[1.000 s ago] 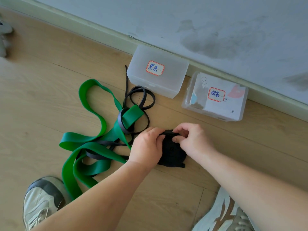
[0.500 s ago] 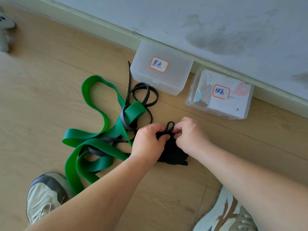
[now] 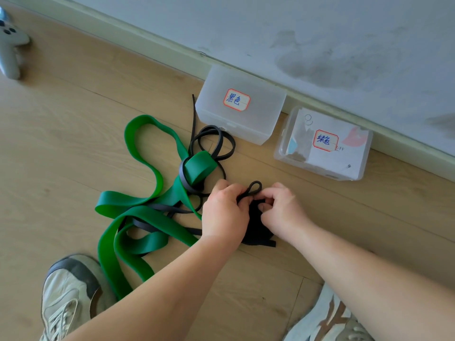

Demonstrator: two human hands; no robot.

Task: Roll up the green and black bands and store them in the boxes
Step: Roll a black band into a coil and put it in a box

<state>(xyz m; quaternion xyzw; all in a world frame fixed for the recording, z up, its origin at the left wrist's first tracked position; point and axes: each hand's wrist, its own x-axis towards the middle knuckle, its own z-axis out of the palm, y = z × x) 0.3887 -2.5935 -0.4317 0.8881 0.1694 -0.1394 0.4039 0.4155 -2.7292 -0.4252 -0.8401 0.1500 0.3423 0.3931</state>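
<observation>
Center of frame: the left hand (image 3: 225, 212) and right hand (image 3: 283, 210) sit side by side, fingers curled, both gripping the black roll (image 3: 257, 228) on the floor (image 3: 61, 143). A small loop (image 3: 255, 187) of the band projects above the fingers. Left of the hands, the unrolled black band (image 3: 182, 172) lies tangled with the green band (image 3: 147, 217). Upper center, against the wall, stands the frosted box (image 3: 258, 124), lid closed; just to its right is the clear box (image 3: 283, 146), also closed. A shoe (image 3: 69, 291) occupies the lower left.
</observation>
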